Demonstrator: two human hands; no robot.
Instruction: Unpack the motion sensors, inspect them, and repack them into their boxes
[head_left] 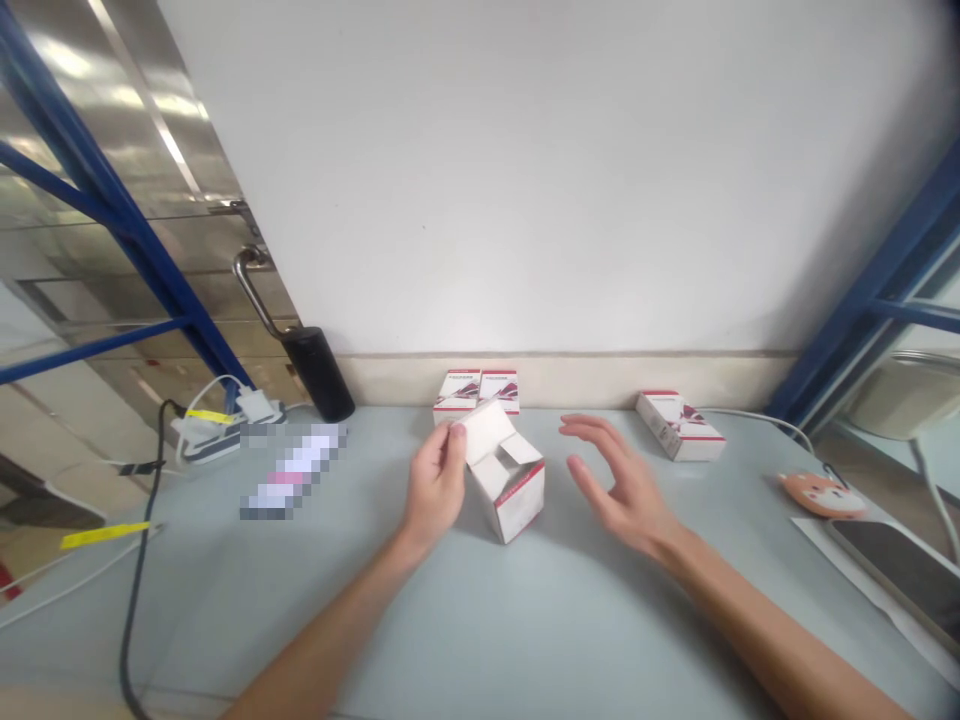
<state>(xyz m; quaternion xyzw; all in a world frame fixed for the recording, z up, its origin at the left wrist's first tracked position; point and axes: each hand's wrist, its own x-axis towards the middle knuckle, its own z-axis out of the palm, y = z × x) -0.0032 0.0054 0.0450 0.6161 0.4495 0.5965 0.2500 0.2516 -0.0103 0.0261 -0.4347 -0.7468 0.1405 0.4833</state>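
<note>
A small white carton (519,512) with red edging is tilted at the middle of the table, its lid flap raised and its side flaps partly folded in. My left hand (436,478) pinches the raised lid flap between thumb and fingers. To the right of the carton, my right hand (621,488) hovers apart from it, fingers spread and holding nothing. Behind the carton stand two similar boxes, a left one (454,392) and a right one (501,385), side by side against the wall.
Another white-and-red box (681,428) lies at the back right. Beyond it are an orange animal-shaped item (819,494) and a dark phone-like slab (896,565). On the left are a black cylinder (319,375), a power strip (232,437), a blurred-out item (296,472) and a black cable (139,570).
</note>
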